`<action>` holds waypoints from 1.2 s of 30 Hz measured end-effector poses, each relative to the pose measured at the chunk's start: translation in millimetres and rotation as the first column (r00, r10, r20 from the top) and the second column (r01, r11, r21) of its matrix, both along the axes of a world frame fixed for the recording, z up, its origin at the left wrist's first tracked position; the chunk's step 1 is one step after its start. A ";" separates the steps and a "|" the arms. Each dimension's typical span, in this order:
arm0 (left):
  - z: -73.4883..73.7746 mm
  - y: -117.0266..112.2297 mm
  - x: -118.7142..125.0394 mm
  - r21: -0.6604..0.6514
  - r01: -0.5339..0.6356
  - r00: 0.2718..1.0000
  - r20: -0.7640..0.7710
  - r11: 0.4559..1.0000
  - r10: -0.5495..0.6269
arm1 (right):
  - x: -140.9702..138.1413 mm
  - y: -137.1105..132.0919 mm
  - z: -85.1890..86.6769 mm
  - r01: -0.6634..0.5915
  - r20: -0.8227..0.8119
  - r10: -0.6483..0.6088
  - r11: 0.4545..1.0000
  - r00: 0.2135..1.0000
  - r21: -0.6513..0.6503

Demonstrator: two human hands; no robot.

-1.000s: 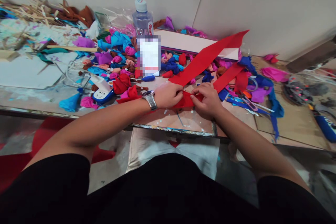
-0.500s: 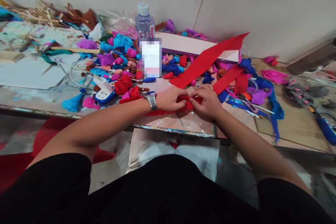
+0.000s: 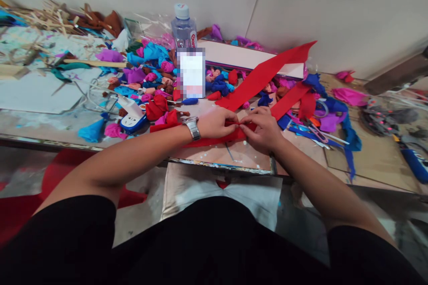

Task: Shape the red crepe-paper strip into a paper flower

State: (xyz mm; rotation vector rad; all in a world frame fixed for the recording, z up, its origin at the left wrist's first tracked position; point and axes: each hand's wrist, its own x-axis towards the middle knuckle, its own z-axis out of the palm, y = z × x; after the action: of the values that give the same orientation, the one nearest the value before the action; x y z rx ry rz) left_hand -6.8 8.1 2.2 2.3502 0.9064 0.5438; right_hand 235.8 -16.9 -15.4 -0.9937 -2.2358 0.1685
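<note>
A long red paper strip [image 3: 264,75] runs from the back right of the worktable [image 3: 214,156] down to the front edge, where it is bunched between my hands. My left hand [image 3: 216,124], with a metal watch on its wrist, pinches the bunched end from the left. My right hand [image 3: 262,128] pinches it from the right, and the fingertips of both hands meet over the fold. The fold itself is mostly hidden under my fingers.
Behind my hands lie several crumpled paper balls [image 3: 157,107] in red, pink and blue, a water bottle [image 3: 183,29], a blurred card [image 3: 191,73], a white power strip [image 3: 133,115], a white board [image 3: 244,57], blue strips [image 3: 347,131] and wooden sticks [image 3: 50,11].
My hands have drawn closer together and the red strip between them has been gathered tighter. The camera shifted slightly.
</note>
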 end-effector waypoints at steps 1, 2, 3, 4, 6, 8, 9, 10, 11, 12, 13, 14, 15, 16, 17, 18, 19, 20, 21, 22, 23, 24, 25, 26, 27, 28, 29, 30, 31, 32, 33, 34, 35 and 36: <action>-0.1 0.5 -0.3 0.006 -0.003 1.000 0.004 1.000 0.003 | 0.0 0.0 -0.1 0.000 -0.002 0.000 1.000 1.000 0.003; -0.2 1.0 -0.6 0.016 -0.007 1.000 0.005 1.000 0.006 | 0.1 0.0 -0.4 -0.002 -0.004 0.002 1.000 1.000 0.008; -0.4 1.4 -0.8 0.027 -0.009 1.000 0.003 1.000 0.009 | 0.2 -0.1 -0.6 -0.002 -0.007 0.002 1.000 1.000 0.012; -0.6 1.7 -1.1 0.039 -0.011 1.000 -0.004 0.999 0.011 | 0.2 -0.2 -0.7 -0.002 -0.007 0.002 1.000 1.000 0.012; -1.0 2.0 -1.4 0.059 -0.007 1.000 -0.026 0.998 0.009 | 0.0 -0.6 -0.7 0.003 -0.001 -0.003 1.000 1.000 -0.001; -1.2 1.7 -1.4 0.076 0.008 0.999 -0.047 0.997 -0.005 | -0.4 -1.0 -0.3 0.006 0.007 -0.006 1.000 1.000 -0.021; -1.2 1.4 -1.4 0.083 0.022 0.998 -0.055 0.996 -0.018 | -0.6 -1.1 0.0 0.006 0.009 -0.006 1.000 1.000 -0.028; -1.1 0.9 -1.2 0.086 0.039 0.998 -0.062 0.996 -0.034 | -0.8 -1.2 0.3 0.003 0.008 -0.003 0.999 1.000 -0.033; -0.8 0.5 -1.0 0.086 0.052 0.997 -0.065 0.995 -0.047 | -0.9 -1.3 0.5 0.001 0.006 -0.001 0.999 1.000 -0.037; -0.5 0.2 -0.8 0.084 0.060 0.996 -0.066 0.995 -0.054 | -0.9 -1.3 0.6 -0.003 0.005 0.004 0.999 1.000 -0.038; -0.3 0.0 -0.7 0.076 0.065 0.996 -0.066 0.995 -0.060 | -0.7 -1.2 0.6 -0.007 0.006 0.007 0.999 1.000 -0.039; -0.1 0.0 -0.5 0.065 0.065 0.996 -0.065 0.996 -0.061 | -0.4 -1.1 0.5 -0.010 0.007 0.010 0.999 1.000 -0.037; 0.0 0.3 -0.4 0.052 0.064 0.996 -0.063 0.997 -0.061 | 0.0 -1.0 0.3 -0.013 0.006 0.013 0.999 1.000 -0.031; 0.0 0.6 -0.4 0.043 0.062 0.996 -0.060 0.997 -0.060 | 0.4 -0.8 0.0 -0.014 0.003 0.014 1.000 1.000 -0.022; 0.0 1.0 -0.4 0.038 0.059 0.997 -0.056 0.998 -0.057 | 0.7 -0.7 -0.3 -0.016 0.000 0.016 1.000 1.000 -0.011; -0.1 1.2 -0.5 0.039 0.053 0.998 -0.048 0.998 -0.051 | 0.9 -0.6 -0.6 -0.019 -0.001 0.019 1.000 1.000 -0.002; 0.0 1.3 -0.7 0.043 0.046 0.998 -0.038 0.998 -0.044 | 1.0 -0.6 -0.7 -0.020 -0.001 0.020 1.000 1.000 0.004; 0.2 1.1 -0.9 0.049 0.042 0.999 -0.026 0.998 -0.041 | 0.9 -0.6 -0.8 -0.021 0.001 0.021 1.000 1.000 0.007; 0.7 0.7 -1.1 0.050 0.047 0.999 -0.018 0.998 -0.046 | 0.7 -0.7 -0.7 -0.019 0.004 0.019 1.000 1.000 0.006; 1.3 0.1 -1.2 0.046 0.057 0.998 -0.015 0.997 -0.056 | 0.5 -0.8 -0.6 -0.016 0.006 0.016 1.000 1.000 0.002; 2.1 -0.5 -1.2 0.038 0.070 0.997 -0.020 0.997 -0.069 | 0.3 -0.9 -0.6 -0.015 0.007 0.015 1.000 1.000 -0.001; 2.9 -1.2 -1.0 0.029 0.083 0.996 -0.031 0.996 -0.082 | 0.2 -1.0 -0.7 -0.016 0.008 0.016 1.000 1.000 -0.004; 3.6 -1.8 -0.8 0.021 0.093 0.995 -0.044 0.995 -0.092 | 0.2 -0.9 -0.8 -0.020 0.009 0.020 1.000 1.000 -0.005; 4.1 -2.2 -0.4 0.017 0.095 0.994 -0.057 0.995 -0.094 | 0.3 -0.8 -1.1 -0.026 0.010 0.026 1.000 1.000 -0.004; 4.2 -2.4 0.0 0.016 0.093 0.993 -0.070 0.996 -0.091 | 0.6 -0.5 -1.4 -0.034 0.011 0.034 0.999 0.999 0.001; 4.1 -2.3 0.4 0.017 0.088 0.993 -0.080 0.996 -0.086 | 0.8 -0.2 -1.7 -0.042 0.012 0.042 0.999 0.999 0.006; 3.6 -2.0 0.8 0.017 0.084 0.993 -0.089 0.996 -0.082 | 1.0 0.1 -1.9 -0.049 0.012 0.048 0.999 0.999 0.009; 2.9 -1.5 1.1 0.017 0.078 0.993 -0.095 0.997 -0.076 | 1.2 0.4 -2.0 -0.053 0.013 0.052 0.999 0.999 0.011; 2.0 -0.8 1.2 0.013 0.072 0.993 -0.099 0.997 -0.070 | 1.3 0.5 -1.9 -0.052 0.014 0.052 0.999 0.999 0.008; 1.0 -0.1 1.3 0.007 0.068 0.993 -0.100 0.998 -0.067 | 1.3 0.6 -1.6 -0.051 0.018 0.051 0.999 0.999 0.003; 0.1 0.7 1.3 0.002 0.066 0.993 -0.098 0.998 -0.065 | 1.2 0.6 -1.3 -0.050 0.021 0.050 0.999 0.999 -0.003; -0.7 1.3 1.3 -0.001 0.064 0.994 -0.094 0.998 -0.064 | 1.1 0.4 -1.0 -0.048 0.024 0.048 0.999 0.999 -0.008; -1.3 1.9 1.2 -0.001 0.063 0.994 -0.088 0.998 -0.063 | 1.1 0.3 -0.6 -0.047 0.028 0.047 0.999 0.998 -0.013; -1.6 2.2 1.1 0.002 0.064 0.995 -0.081 0.998 -0.063 | 1.0 0.1 -0.4 -0.046 0.031 0.047 0.999 0.998 -0.017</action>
State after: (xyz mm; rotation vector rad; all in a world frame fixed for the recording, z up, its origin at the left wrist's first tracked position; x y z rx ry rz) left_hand -5.7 10.2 0.6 2.4114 0.8639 0.4280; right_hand 236.8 -16.8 -15.8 -0.9596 -2.2912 0.1928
